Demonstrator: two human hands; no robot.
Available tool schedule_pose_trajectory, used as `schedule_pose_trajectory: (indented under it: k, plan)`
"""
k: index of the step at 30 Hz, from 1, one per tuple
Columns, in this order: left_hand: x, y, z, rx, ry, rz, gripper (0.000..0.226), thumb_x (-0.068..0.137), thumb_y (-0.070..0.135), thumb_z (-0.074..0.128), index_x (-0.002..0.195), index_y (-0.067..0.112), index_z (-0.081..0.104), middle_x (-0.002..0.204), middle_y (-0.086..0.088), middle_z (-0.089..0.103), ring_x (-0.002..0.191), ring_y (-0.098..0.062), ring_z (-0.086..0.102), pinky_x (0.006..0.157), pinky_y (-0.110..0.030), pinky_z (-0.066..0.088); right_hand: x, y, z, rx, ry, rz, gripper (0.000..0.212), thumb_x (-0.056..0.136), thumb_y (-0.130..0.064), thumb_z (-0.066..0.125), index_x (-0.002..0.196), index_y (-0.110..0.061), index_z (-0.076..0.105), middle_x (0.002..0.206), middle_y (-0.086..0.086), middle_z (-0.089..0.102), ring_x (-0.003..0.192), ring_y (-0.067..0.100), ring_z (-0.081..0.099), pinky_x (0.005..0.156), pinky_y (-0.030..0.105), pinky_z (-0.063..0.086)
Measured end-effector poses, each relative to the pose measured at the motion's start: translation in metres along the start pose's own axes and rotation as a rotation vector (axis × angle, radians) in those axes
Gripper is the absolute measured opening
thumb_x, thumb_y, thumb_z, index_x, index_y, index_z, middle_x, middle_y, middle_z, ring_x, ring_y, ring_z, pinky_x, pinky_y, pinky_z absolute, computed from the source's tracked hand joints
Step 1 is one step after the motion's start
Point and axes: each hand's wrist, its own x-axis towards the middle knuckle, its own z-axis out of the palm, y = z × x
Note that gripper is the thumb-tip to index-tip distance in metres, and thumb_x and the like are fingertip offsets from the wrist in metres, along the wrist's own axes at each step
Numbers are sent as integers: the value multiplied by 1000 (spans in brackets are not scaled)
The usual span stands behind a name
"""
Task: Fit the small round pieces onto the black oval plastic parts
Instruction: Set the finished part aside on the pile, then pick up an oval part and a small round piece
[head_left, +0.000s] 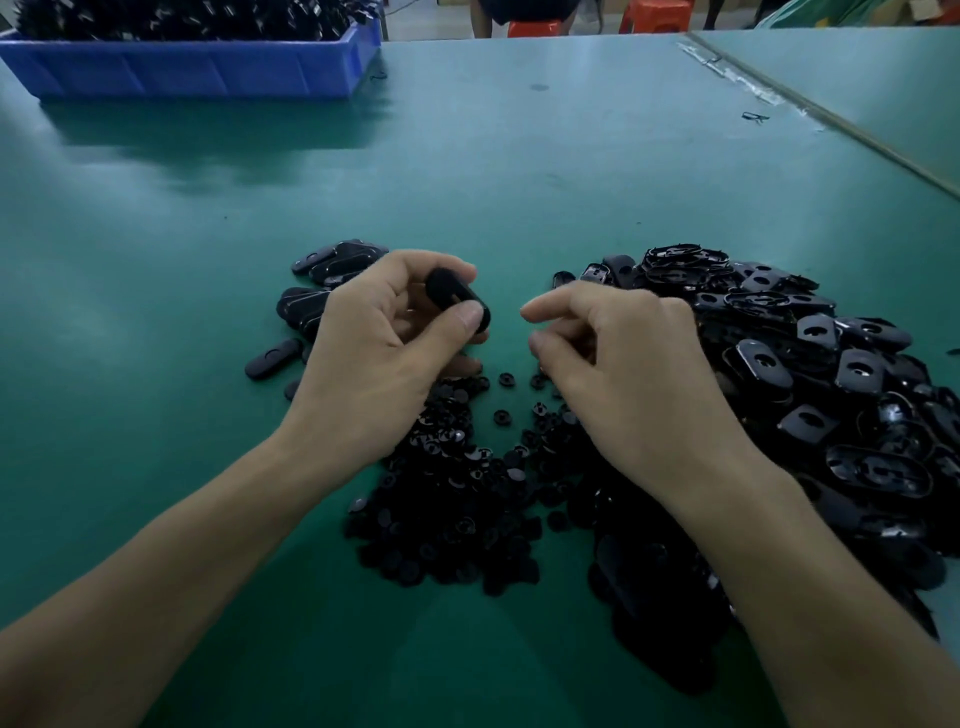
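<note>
A black oval part (457, 299) sits in the left hand (384, 353), pinched between thumb and curled fingers just above the worktop (467, 171). It is matte, with a slot along its face. The right hand (623, 364) hovers just beside it, fingers loosely curled, thumb and forefinger slightly apart with nothing showing between them. Under both wrists lies a pile of small round pieces (457, 509). A big heap of oval parts (831, 389) lies to the right, and a smaller cluster (317, 291) lies behind the left hand. The worktop is green. A blue bin (192, 67) stands far left, with red stools (654, 15) beyond.
</note>
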Motion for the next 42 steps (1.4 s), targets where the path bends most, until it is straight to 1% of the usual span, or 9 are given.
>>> schedule_pose_trajectory:
  k: [3, 6, 9, 16, 25, 29, 34, 38, 42]
  plan:
    - [1, -1, -1, -9, 9, -4, 28, 99, 2, 55, 108, 28, 62, 105, -14, 63, 86, -17, 75, 67, -26, 60, -1, -4, 3, -225, -107, -5, 23, 95, -27, 66, 116, -24, 73, 104, -3, 70, 99, 17, 64, 88, 36, 53]
    - [1, -1, -1, 5, -19, 19, 37, 98, 0, 54, 115, 33, 60, 100, -10, 58, 85, -11, 72, 66, -27, 60, 0, -12, 8, -362, -187, 5, 28, 96, -39, 62, 123, -31, 68, 112, -3, 64, 107, 21, 59, 79, 31, 43]
    - [2, -2, -3, 22, -19, 34, 41, 94, -1, 59, 117, 33, 55, 96, -5, 59, 80, -12, 70, 62, -25, 59, 1, -16, 11, -432, -227, 2, 20, 96, -40, 62, 113, -33, 71, 104, -4, 59, 104, 20, 57, 74, 29, 32]
    - [3, -4, -3, 70, 14, 45, 23, 89, 5, 66, 98, 26, 63, 79, 12, 69, 72, -10, 67, 60, -20, 55, 1, -15, 12, -460, -200, -33, 10, 96, -33, 63, 99, -24, 64, 100, -2, 58, 99, 22, 54, 73, 30, 32]
    - [2, -5, -2, 137, 22, 33, 31, 91, -1, 65, 101, 28, 73, 86, 12, 75, 62, 1, 61, 57, -13, 50, -4, -10, 2, -102, -63, -59, 9, 95, -21, 61, 86, -22, 57, 75, -7, 61, 72, 18, 60, 68, 43, 53]
    - [2, -8, -4, 215, 9, 21, 33, 92, 4, 66, 104, 33, 73, 75, 13, 71, 55, -3, 59, 58, -13, 48, -3, -6, 1, -74, 28, -70, 8, 86, -14, 66, 85, -22, 67, 73, -10, 65, 70, 9, 62, 67, 32, 54]
    - [2, -7, -4, 155, 1, -23, 25, 86, 2, 73, 97, 24, 70, 79, 6, 74, 67, -6, 65, 59, -19, 55, -1, -5, 0, 104, 117, -38, 16, 83, -10, 74, 88, -24, 70, 71, -16, 66, 72, 1, 65, 66, 10, 50]
    - [1, -5, -4, 89, 7, -37, 25, 83, -3, 74, 86, 22, 74, 83, -9, 75, 75, -24, 73, 71, -33, 62, 0, -4, -1, 294, 96, 7, 18, 83, -8, 78, 84, -26, 76, 72, -12, 72, 71, 5, 70, 73, 26, 59]
    - [-1, 0, -2, 56, 9, -35, 24, 81, -5, 75, 86, 19, 75, 83, -14, 75, 72, -22, 72, 71, -29, 61, 0, -5, -1, 427, 24, 54, 17, 82, -8, 80, 84, -25, 78, 75, -10, 75, 72, 7, 71, 76, 31, 60]
